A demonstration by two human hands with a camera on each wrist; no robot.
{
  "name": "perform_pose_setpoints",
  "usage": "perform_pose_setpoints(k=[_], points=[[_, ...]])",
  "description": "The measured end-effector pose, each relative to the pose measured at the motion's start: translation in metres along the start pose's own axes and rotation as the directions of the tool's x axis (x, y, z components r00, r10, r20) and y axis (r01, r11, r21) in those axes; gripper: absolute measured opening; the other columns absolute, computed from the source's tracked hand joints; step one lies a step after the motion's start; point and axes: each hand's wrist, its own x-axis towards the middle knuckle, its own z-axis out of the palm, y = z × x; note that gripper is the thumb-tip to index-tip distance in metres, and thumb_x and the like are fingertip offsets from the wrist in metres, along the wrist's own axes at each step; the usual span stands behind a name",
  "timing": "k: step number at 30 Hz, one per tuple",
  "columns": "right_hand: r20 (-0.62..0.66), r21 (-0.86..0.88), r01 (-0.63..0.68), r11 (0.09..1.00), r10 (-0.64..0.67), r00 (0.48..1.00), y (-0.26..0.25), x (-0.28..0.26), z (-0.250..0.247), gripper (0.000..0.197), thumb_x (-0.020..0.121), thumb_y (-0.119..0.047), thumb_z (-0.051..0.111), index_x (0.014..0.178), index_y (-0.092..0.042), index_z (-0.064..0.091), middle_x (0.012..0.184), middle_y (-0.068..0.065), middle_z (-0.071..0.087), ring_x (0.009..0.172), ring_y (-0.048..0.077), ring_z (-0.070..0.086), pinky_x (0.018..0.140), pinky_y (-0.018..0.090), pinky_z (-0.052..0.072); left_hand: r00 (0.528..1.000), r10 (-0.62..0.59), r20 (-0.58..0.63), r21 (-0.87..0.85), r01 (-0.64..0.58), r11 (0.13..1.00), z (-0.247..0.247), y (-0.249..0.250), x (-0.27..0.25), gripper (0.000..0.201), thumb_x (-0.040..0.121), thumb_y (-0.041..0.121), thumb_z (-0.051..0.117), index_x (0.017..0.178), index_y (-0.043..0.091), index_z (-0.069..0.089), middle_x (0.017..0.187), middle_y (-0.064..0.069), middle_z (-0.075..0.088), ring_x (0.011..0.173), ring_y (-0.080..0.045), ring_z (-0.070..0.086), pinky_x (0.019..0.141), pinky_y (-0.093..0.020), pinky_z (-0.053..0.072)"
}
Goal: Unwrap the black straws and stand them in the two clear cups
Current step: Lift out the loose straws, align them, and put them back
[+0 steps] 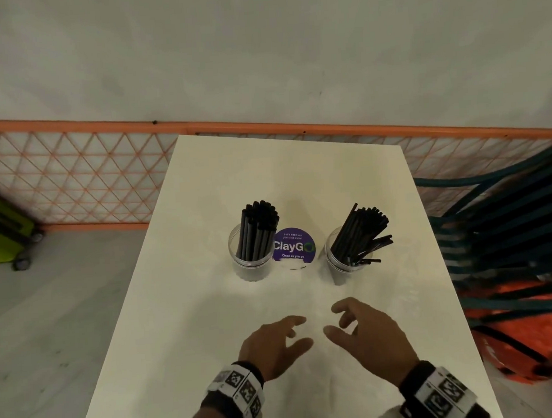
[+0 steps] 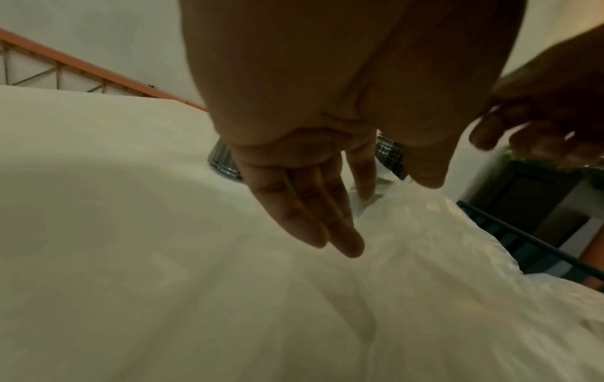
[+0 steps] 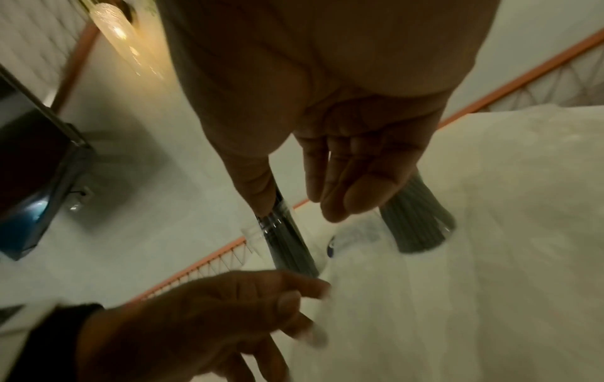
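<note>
Both grips slack — left hand (image 1: 273,344), right hand (image 1: 366,332); straws (image 1: 258,232) in cups (image 1: 251,268).

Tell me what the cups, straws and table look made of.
Cups: clear, glossy, likely plastic; the straws show through the wall. Straws: matt black thin tubes, plastic or paper, unclear. Table: smooth white top, perhaps laminate; faint sheen.

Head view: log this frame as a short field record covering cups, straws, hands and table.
left cup: clear, black straws upright in a tight bundle
right cup: clear, black straws leaning, several splayed right
sticker: purple, between the cups
left hand: open, holds nothing
right hand: open, holds nothing
table: white, clear wrapper lies near hands
</note>
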Motion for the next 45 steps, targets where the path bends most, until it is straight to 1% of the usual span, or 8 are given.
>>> perform_pose_setpoints(k=[4,7,10,14,17,23,30,45], points=[[0.002,0.025,0.196,0.980,-0.196,0.981,-0.028,0.021,-0.025,0.032,0.080,-0.059,0.060,0.107,-0.044,0.052,0.090,-0.019,0.060,0.068,0.003,0.060,0.067,0.021,0.050,0.999,-0.028,-0.024,-0.036,0.028,0.999,0.002,0.004,0.004,0.054,0.083,0.071,0.049,0.135,0.055,0.040,0.128,0.023,0.062,0.107,-0.008,0.064,0.098,-0.032,0.048],[-0.058,0.045,0.344,0.938,-0.341,0.938,-0.059,0.040,-0.044,0.030,0.080,-0.053,0.063,0.107,-0.041,0.055,0.092,-0.021,0.058,0.070,0.003,0.060,0.068,0.020,0.050,0.959,-0.108,-0.261,-0.110,0.082,0.991,-0.012,0.001,0.003,0.037,0.081,0.070,0.055,0.112,0.049,0.055,0.106,0.024,0.068,0.085,-0.003,0.066,0.087,-0.032,0.054],[-0.131,0.007,0.466,0.885,-0.461,0.877,-0.088,0.061,-0.061,0.031,0.081,-0.047,0.066,0.109,-0.040,0.054,0.101,-0.021,0.054,0.071,0.003,0.060,0.070,0.022,0.052,0.802,-0.229,-0.551,-0.324,0.048,0.945,-0.041,-0.003,0.003,0.034,0.074,0.069,0.064,0.085,0.038,0.055,0.082,0.017,0.067,0.063,-0.006,0.061,0.067,-0.035,0.056],[-0.219,-0.027,0.538,0.842,-0.530,0.819,-0.113,0.088,-0.065,0.049,0.081,-0.045,0.066,0.125,-0.032,0.049,0.125,-0.015,0.049,0.105,0.007,0.054,0.082,0.029,0.053,0.591,-0.236,-0.771,-0.331,-0.057,0.942,-0.083,0.006,0.020,0.079,0.053,0.073,0.075,0.117,0.038,0.048,0.108,0.013,0.059,0.099,-0.013,0.057,0.081,-0.035,0.049],[-0.208,-0.076,0.571,0.817,-0.573,0.793,-0.123,0.110,-0.054,0.064,0.084,-0.042,0.064,0.140,-0.025,0.038,0.141,-0.007,0.043,0.126,0.015,0.043,0.099,0.030,0.045,0.631,-0.202,-0.749,-0.273,-0.016,0.962,-0.105,0.010,0.053,0.111,0.049,0.074,0.070,0.143,0.027,0.036,0.135,0.005,0.055,0.127,-0.019,0.047,0.105,-0.046,0.040],[-0.168,-0.053,0.535,0.843,-0.536,0.827,-0.126,0.138,-0.029,0.083,0.085,-0.049,0.061,0.151,-0.023,0.018,0.158,0.000,0.022,0.143,0.021,0.023,0.112,0.037,0.034,0.792,0.029,-0.610,-0.054,-0.078,0.996,-0.125,0.019,0.090,0.082,0.067,0.050,0.070,0.140,0.030,0.040,0.141,0.005,0.053,0.143,-0.025,0.032,0.120,-0.056,0.015],[-0.181,-0.069,0.504,0.861,-0.508,0.842,-0.121,0.144,-0.013,0.090,0.082,-0.062,0.057,0.151,-0.021,0.017,0.160,0.003,0.018,0.145,0.021,0.019,0.114,0.037,0.031,0.770,0.163,-0.617,-0.034,-0.233,0.972,-0.125,0.012,0.091,0.078,0.059,0.056,0.058,0.130,0.026,0.048,0.123,0.006,0.061,0.114,-0.020,0.053,0.112,-0.044,0.033],[-0.254,0.257,0.383,0.887,-0.321,0.913,-0.126,0.141,0.006,0.069,0.080,-0.049,0.070,0.136,-0.023,0.039,0.132,-0.003,0.044,0.108,0.003,0.044,0.090,0.018,0.040,0.790,0.195,-0.581,0.131,-0.146,0.981,-0.122,0.007,0.097,0.064,0.069,0.045,0.066,0.128,0.032,0.044,0.125,0.011,0.062,0.123,-0.014,0.054,0.120,-0.049,0.020]])
